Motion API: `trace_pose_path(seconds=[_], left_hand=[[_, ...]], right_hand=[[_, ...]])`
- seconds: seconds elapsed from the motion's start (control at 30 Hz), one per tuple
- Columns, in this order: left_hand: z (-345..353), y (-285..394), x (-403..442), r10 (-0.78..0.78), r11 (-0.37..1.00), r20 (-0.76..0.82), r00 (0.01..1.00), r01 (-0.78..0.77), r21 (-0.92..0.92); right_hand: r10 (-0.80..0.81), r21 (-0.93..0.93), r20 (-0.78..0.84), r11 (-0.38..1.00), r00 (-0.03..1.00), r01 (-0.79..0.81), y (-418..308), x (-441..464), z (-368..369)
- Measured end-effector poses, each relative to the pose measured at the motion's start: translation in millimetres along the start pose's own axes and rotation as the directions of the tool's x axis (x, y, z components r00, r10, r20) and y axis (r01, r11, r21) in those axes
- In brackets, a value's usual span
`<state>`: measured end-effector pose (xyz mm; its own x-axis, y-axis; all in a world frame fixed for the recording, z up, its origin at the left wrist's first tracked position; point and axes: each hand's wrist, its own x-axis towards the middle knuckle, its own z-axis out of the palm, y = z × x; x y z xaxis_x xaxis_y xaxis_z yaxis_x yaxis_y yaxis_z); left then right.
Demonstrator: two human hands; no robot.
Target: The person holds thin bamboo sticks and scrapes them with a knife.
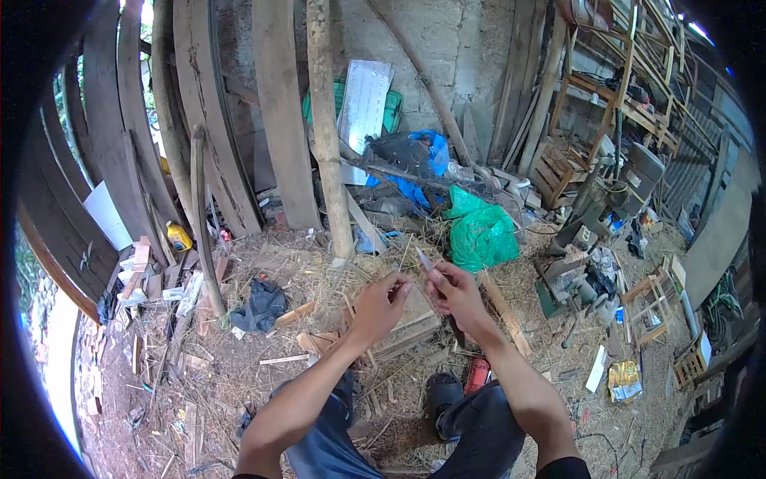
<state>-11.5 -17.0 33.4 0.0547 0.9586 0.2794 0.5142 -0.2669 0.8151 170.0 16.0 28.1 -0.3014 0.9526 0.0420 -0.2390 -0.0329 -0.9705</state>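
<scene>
A knife point(424, 259) is gripped in my right hand point(458, 299). Its pale pointed blade juts up past my fingers, and a dark handle end shows below the hand. To its left, my left hand point(380, 305) is closed in a pinch, thumb against fingers; whatever it holds is too small to make out. The hands are level with each other and a little apart, in front of my knees. Beneath them lie wooden boards point(407, 335) on ground strewn with shavings. A red object point(477, 374) rests by my dark boot point(443, 393).
A wooden post point(325, 136) stands ahead. Beyond the hands lies a green plastic bag point(481, 231), with a black plastic piece point(261, 306) to the left. A machine point(598, 199) and a wooden rack point(614, 96) stand at right. A yellow bottle point(179, 236) sits near the left planks.
</scene>
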Motion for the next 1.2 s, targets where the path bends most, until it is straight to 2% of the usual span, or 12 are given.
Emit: trace_pose_path(seconds=[0.07,0.13,0.17,0.27,0.33,0.4,0.67,0.8,0.87,0.97,1.07,1.2], left_hand=[[1.7,-7.7,3.1,0.057,0.995,0.012,0.998,-0.056,-0.081],[0.6,-18.4,4.6,0.09,0.995,0.007,0.996,-0.09,-0.05],[0.6,-22.9,4.4,0.12,0.993,0.009,0.993,-0.12,-0.016],[-0.4,-21.8,6.3,0.071,0.994,0.052,0.996,-0.075,0.074],[-1.5,-13.5,6.1,0.046,0.999,0.057,0.997,-0.048,0.025],[-0.3,-13.6,6.6,0.021,1.0,0.065,0.998,-0.02,-0.022],[4.1,-30.4,6.5,0.058,0.965,0.151,0.987,-0.017,-0.261],[2.6,-26.0,6.4,0.017,0.961,0.144,0.989,0.023,-0.274],[-5.9,-23.1,4.3,0.001,0.991,0.15,0.989,0.019,-0.131],[-3.0,-22.1,0.7,0.047,0.999,0.137,0.989,-0.048,0.007],[-2.6,-20.7,3.7,0.071,0.992,0.148,0.986,-0.053,-0.118],[-5.2,-8.2,3.3,0.068,0.996,0.152,0.986,-0.058,-0.067]], right_hand=[[0.006,-0.016,-0.015,1.0,1.0,-0.007,4.6,9.7,-8.7],[-0.084,0.137,-0.259,0.983,0.962,0.123,-1.4,15.9,-30.2],[-0.12,0.117,-0.276,0.981,0.954,0.158,-2.5,16.6,-38.5],[-0.013,0.187,-0.223,0.981,0.975,0.056,3.7,10.3,-30.7],[0.011,0.214,-0.172,0.976,0.985,0.026,8.4,5.8,-15.0],[0.063,0.117,0.076,0.991,0.995,-0.072,13.7,3.5,-3.5],[0.078,0.039,0.06,0.996,0.995,-0.08,0.6,7.9,-18.1],[0.102,0.03,-0.013,0.994,0.995,-0.102,-11.0,8.2,-18.0],[-0.02,0.016,-0.209,1.0,0.978,0.024,-13.0,14.2,-41.1],[0.021,0.015,-0.225,1.0,0.974,-0.018,-9.8,19.0,-51.7],[0.066,0.042,-0.265,0.997,0.962,-0.057,-7.0,16.3,-56.5],[0.048,0.068,-0.277,0.997,0.96,-0.03,-11.3,19.6,-57.2]])
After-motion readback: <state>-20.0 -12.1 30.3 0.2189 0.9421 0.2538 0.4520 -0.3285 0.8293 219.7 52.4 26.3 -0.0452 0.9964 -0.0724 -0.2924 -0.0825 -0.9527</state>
